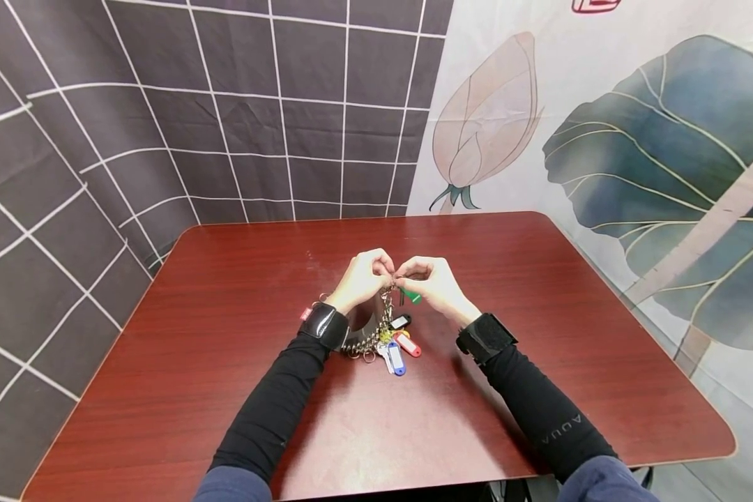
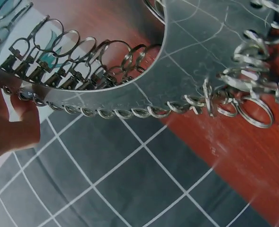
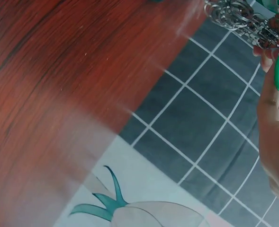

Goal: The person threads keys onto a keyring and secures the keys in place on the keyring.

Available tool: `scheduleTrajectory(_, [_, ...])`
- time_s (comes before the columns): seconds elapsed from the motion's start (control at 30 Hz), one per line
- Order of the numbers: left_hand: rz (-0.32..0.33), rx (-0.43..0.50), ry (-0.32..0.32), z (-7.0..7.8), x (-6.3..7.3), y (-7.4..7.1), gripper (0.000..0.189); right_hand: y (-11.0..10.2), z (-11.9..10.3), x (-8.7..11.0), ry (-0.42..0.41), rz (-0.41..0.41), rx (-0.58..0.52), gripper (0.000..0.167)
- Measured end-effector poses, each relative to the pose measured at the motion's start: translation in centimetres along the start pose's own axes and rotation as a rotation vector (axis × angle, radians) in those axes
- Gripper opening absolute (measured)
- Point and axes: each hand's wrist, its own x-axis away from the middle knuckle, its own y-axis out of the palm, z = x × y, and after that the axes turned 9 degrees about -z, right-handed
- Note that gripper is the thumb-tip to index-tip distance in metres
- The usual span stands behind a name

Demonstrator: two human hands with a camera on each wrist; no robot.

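Observation:
Above the middle of the table, my two hands meet at the fingertips. The left hand (image 1: 359, 279) pinches a small clip at the far end of a curved metal key holder (image 2: 113, 101), which carries a row of clips and split rings (image 2: 68, 45). My right hand (image 1: 436, 284) pinches a key ring with a green key tag (image 1: 411, 295) against that clip; the exact fingertip contact is too small to tell. Black (image 1: 401, 321), red (image 1: 407, 344) and blue (image 1: 396, 358) key tags hang from the holder's near side, beside a silver key (image 1: 383, 354).
The reddish-brown table (image 1: 226, 348) has rounded corners. Behind it hangs a dark grid-patterned cloth (image 1: 314, 125), with a white cloth (image 1: 408, 202) bearing a printed flower bud and leaf at the right.

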Motion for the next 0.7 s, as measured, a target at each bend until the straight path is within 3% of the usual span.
scheduleTrajectory(0.13, [-0.022, -0.05, 0.061, 0.22, 0.2, -0.21, 0.012, -0.06, -0.02, -0.21, 0.054, 0.015, -0.01, 0.019])
scheduleTrajectory(0.27, [0.002, -0.083, 0.095, 0.52, 0.33, -0.14, 0.012, -0.15, -0.07, -0.34, 0.095, 0.04, -0.023, 0.02])
scheduleTrajectory(0.47, [0.039, -0.028, 0.037, 0.49, 0.13, -0.02, 0.012, -0.19, -0.1, -0.29, 0.037, 0.023, -0.034, 0.018])
scheduleTrajectory(0.7, [-0.001, 0.07, -0.028, 0.07, -0.01, -0.05, 0.015, -0.04, -0.07, -0.01, -0.009, 0.0, 0.002, 0.016])
